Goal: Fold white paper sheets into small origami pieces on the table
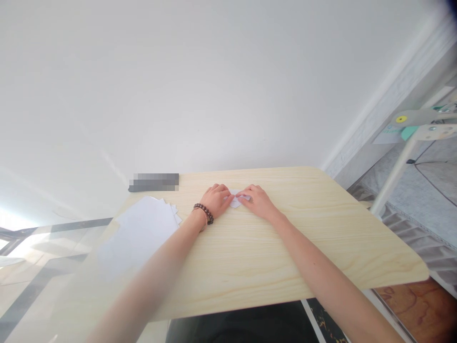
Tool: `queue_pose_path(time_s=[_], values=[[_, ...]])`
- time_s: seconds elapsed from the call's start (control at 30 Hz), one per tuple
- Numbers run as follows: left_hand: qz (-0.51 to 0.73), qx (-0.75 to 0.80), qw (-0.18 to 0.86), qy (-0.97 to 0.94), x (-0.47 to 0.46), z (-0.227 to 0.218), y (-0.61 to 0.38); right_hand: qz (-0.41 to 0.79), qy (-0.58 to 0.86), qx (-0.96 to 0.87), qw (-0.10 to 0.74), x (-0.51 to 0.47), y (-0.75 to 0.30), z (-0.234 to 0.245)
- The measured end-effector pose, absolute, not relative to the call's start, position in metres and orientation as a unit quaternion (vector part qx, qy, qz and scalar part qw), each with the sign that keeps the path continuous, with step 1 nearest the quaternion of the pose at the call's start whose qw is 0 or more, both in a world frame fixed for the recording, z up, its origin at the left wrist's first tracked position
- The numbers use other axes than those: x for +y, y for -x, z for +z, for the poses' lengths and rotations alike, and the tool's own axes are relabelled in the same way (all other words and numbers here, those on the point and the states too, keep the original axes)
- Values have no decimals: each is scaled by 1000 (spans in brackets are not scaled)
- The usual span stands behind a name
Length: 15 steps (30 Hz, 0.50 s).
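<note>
A small folded piece of white paper (235, 200) lies on the light wooden table (285, 247) near its far edge. My left hand (215, 199), with a dark bead bracelet at the wrist, has its fingers curled and pressed on the paper's left side. My right hand (256, 199) presses the paper's right side with its fingertips drawn together. Both hands touch the paper, and much of it is hidden under the fingers.
A loose stack of white sheets (143, 228) lies on the table's left part. A dark flat object (154, 183) sits at the far edge by the white wall. A pale stand (400, 166) rises off the table's right side.
</note>
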<state>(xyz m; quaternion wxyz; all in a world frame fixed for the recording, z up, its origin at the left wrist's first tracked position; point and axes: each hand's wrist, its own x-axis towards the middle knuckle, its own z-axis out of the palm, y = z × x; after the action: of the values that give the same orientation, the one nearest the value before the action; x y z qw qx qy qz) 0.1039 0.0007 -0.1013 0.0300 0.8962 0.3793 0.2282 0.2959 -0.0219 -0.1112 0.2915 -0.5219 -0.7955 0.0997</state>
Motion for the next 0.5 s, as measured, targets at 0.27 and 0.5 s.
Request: queue_pose_path(time_s=[0.27,0.5], values=[[230,392,36,-890,2,-104,-104,92,528,-794,288,-22,-295,-113],[247,404,43,-880,3,-109,-102,104,548,-778,288,-23,-296,-111]])
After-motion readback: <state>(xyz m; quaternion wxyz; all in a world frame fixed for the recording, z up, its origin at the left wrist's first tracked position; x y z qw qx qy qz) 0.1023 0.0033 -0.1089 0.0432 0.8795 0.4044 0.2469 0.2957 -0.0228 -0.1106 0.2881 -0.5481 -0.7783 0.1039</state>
